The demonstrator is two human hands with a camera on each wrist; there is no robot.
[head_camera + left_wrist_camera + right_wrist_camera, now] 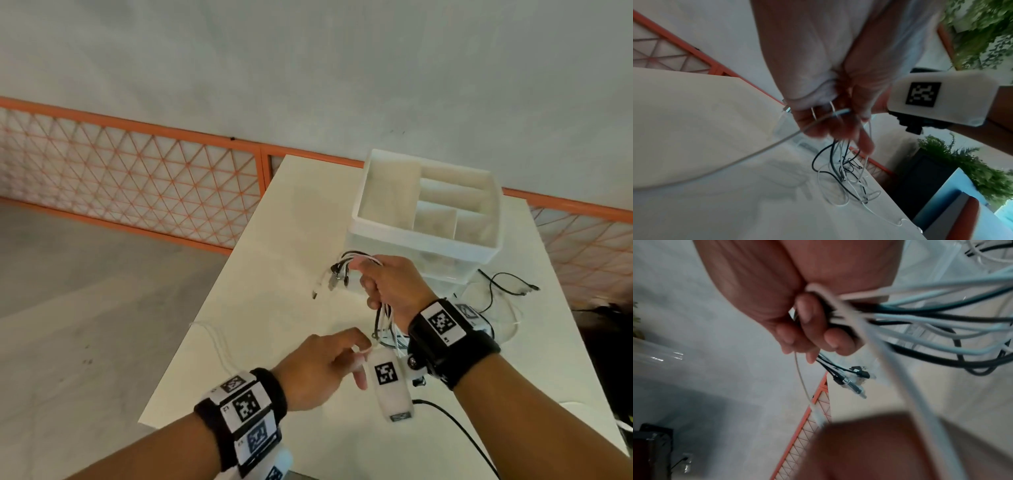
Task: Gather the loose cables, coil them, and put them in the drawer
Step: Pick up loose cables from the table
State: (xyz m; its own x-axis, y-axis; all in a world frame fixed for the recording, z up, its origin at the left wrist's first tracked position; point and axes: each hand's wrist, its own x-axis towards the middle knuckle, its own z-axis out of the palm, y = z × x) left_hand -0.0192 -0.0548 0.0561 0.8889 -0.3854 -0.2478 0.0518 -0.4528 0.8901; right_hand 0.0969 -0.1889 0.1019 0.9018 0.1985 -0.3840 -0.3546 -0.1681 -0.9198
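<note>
The right hand (390,286) grips a bundle of black and white cables (346,270) above the white worktop (274,257). The left hand (318,371) pinches one thin white cable (748,158) between curled fingers.

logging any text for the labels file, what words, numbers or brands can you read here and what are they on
No readable words, brands or numbers.
Left wristband: square black-and-white code markers; tiny characters beside one, too small to read.
Right wristband: the same kind of marker; small mark beneath, unreadable.
White camera housing: code marker only.
Cables and drawer organizer: no print visible.
</note>
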